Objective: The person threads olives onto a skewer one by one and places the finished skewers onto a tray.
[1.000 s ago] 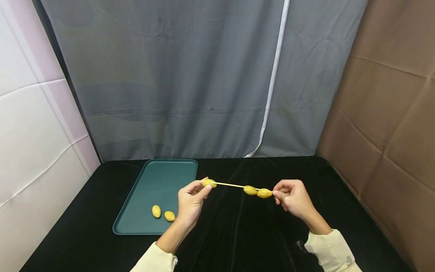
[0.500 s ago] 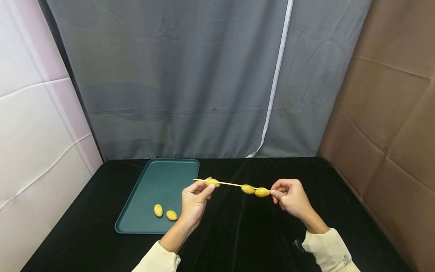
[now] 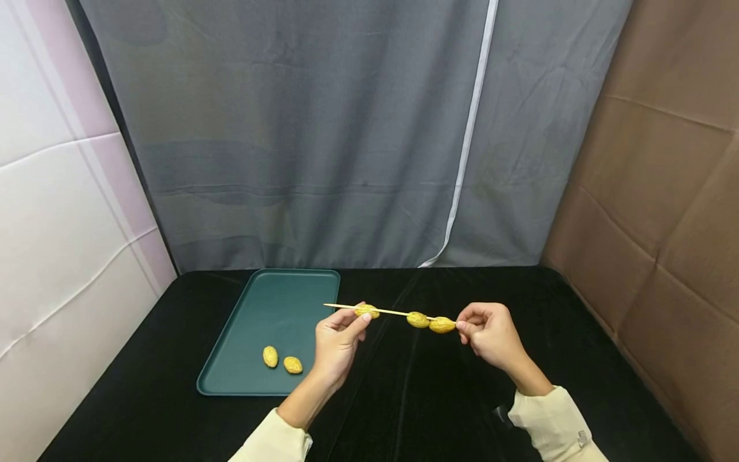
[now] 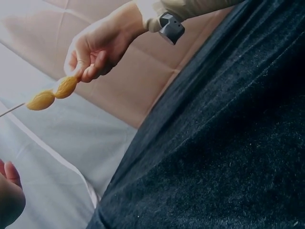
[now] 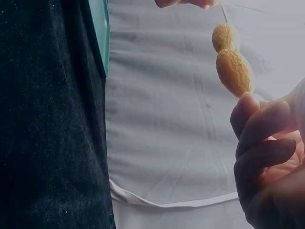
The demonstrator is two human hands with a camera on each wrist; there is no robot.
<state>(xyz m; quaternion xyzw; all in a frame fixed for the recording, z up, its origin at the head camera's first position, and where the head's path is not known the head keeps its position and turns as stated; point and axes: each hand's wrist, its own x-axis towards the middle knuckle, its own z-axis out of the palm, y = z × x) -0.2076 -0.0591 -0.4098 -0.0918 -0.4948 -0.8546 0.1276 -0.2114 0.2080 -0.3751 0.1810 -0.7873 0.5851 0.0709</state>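
Note:
A thin wooden skewer is held sideways between the two hands above the black table. Two yellow, wrinkled, oval pieces, like dried fruit, sit end to end on its right part. My left hand pinches a third yellow oval piece between thumb and fingers, with the pointed skewer tip sticking out to the left beyond it. My right hand pinches the skewer's right end, right against the outermost piece. The right wrist view shows these curled fingers beneath the larger piece.
A dark green tray lies at the left of the black cloth-covered table, partly behind my left hand. Two loose yellow oval pieces lie in it. A grey curtain hangs behind, with a brown panel at right.
My left hand has moved right with its piece along the skewer, narrowing the gap to the other two. More of the tip shows on the left. My right hand has shifted slightly left.

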